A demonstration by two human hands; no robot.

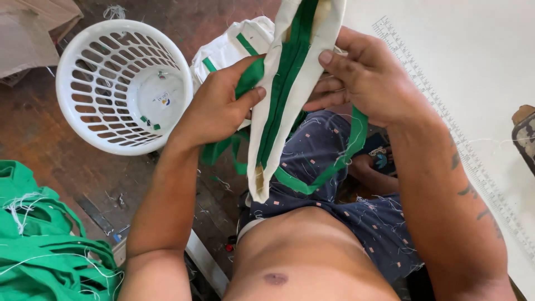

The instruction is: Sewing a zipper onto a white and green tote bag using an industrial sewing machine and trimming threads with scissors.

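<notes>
A cream cloth piece (278, 122) with a green strip sewn down its middle hangs in front of my body, held between both hands. My left hand (220, 103) pinches its left edge together with a bit of green fabric. On the right edge, my right hand (362, 75) grips it with the thumb on top. A loose green strap (334, 164) loops down from under my right hand across my dark patterned shorts (317, 145). More cream fabric with green trim (234, 47) lies behind the hands.
A white plastic basket (92, 120) stands on the brown floor at the left, holding a few scraps. A heap of green cloth (39, 245) lies at the lower left. A white table with a printed ruler edge (446, 117) runs along the right.
</notes>
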